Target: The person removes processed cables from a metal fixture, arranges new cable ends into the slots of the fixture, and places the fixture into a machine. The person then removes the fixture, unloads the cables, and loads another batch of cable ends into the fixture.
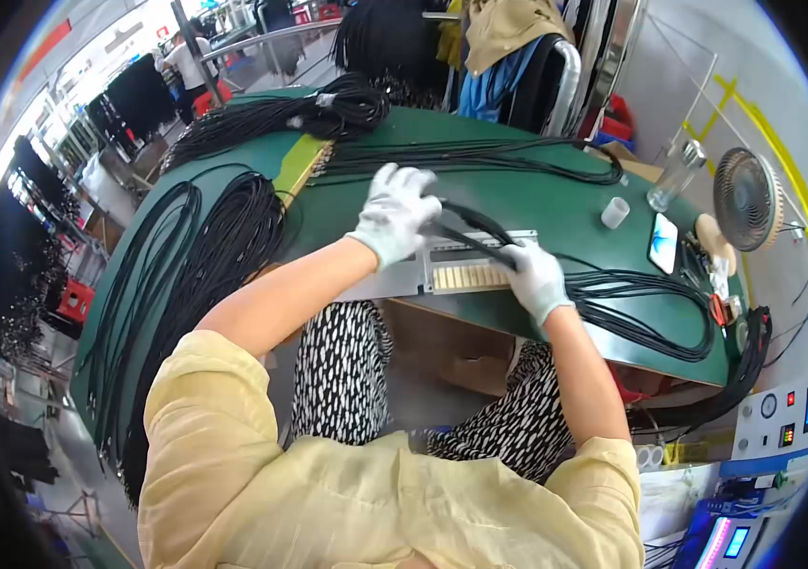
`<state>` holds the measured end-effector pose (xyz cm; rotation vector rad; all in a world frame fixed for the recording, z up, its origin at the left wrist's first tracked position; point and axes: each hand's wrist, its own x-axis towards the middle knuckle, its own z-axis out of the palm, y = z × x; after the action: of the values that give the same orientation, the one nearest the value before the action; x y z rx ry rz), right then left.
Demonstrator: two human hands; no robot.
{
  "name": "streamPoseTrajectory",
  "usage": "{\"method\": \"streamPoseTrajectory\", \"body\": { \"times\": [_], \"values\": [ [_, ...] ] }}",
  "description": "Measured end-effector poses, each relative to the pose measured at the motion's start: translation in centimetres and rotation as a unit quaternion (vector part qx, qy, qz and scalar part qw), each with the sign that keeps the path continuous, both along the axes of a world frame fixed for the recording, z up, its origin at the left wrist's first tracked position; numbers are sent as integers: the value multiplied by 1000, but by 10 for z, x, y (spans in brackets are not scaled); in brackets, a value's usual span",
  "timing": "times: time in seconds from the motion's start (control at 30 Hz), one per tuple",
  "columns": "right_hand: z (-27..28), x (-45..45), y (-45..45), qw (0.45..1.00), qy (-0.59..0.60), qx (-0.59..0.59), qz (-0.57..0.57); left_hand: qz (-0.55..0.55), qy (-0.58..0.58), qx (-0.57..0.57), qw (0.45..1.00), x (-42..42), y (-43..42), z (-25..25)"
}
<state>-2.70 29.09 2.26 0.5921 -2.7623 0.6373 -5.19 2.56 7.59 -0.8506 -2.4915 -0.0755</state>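
Observation:
Both my hands wear white gloves. My right hand (pixel 536 278) is closed around a short bundle of black cables (pixel 480 224) at the right end of a metal fixture. My left hand (pixel 394 213) is raised a little higher, at the bundle's other end; its fingers are bent, with the grip partly hidden and blurred. Below the bundle lies the fixture (pixel 442 292), at the table's near edge, with a row of pale slots (pixel 470 277). Coiled black cables (pixel 650 308) lie just right of my right hand.
On the green table (pixel 536 190) lie thick cable bundles (pixel 233 228) at left and a yellow-green board (pixel 301 169). A phone (pixel 663 243), a white cup (pixel 615 212), a glass bottle (pixel 677 180) and a fan (pixel 747 199) are at right. Control boxes (pixel 783 417) stand lower right.

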Motion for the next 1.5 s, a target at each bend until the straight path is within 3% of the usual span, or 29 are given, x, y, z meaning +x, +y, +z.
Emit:
{"method": "streamPoseTrajectory", "body": {
  "times": [0.1, 0.2, 0.27, 0.4, 0.47, 0.5, 0.57, 0.6, 0.67, 0.73, 0.83, 0.97, 1.0, 1.03, 1.07, 1.2, 1.3, 1.5],
  "values": [
    [0, 0, 5, 1000, 3, -4, -4, 85, -32, 86, 992, 10, -27, -26],
    [-1, -4, 5, 999, 40, -22, -6, 169, -236, 42, 956, 21, -57, -43],
    [-2, -5, 7, 996, 83, -45, -4, 144, -209, 71, 965, 22, -68, -57],
    [13, -6, 7, 985, 155, -81, -12, 146, -258, 9, 955, 16, -52, -43],
    [26, -8, 5, 990, 120, -66, -45, 106, -222, 25, 969, 12, -55, -43],
    [7, -17, 16, 976, 202, -69, -46, 105, -210, 28, 972, 15, -56, -44],
    [28, -17, 14, 985, 99, -121, -79, 143, -215, 67, 964, 24, -60, -47],
    [10, -34, 30, 971, 186, -149, -34, 147, -206, 75, 965, 25, -64, -52],
    [23, -36, 32, 973, 149, -166, -61, 152, -243, 88, 954, 23, -68, -52],
    [21, -37, 35, 979, 109, -158, -67, 156, -213, 84, 961, 22, -69, -55],
    [-7, -35, 39, 972, 208, -98, -59, 153, -263, -5, 953, 23, -65, -42],
    [12, -17, 28, 986, 81, -124, -76, 130, -274, -16, 953, 39, -71, -39],
    [22, -11, 26, 986, 65, -127, -90, 109, -297, 33, 948, 52, -73, -29],
    [7, -16, 33, 983, 137, -99, -78, 125, -304, 37, 944, 60, -71, -32],
    [19, -13, 30, 992, 42, -103, -66, 153, -333, 45, 929, 71, -66, -26],
    [18, -4, 29, 1000, -27, -12, 3, 200, -360, 58, 909, 105, -63, -44],
    [19, -4, 26, 984, -164, 31, 57, 238, -401, 67, 882, 120, -51, -43],
    [29, -2, 21, 980, -190, 13, 57, 227, -282, 163, 918, 123, -58, -49]
  ]
}}
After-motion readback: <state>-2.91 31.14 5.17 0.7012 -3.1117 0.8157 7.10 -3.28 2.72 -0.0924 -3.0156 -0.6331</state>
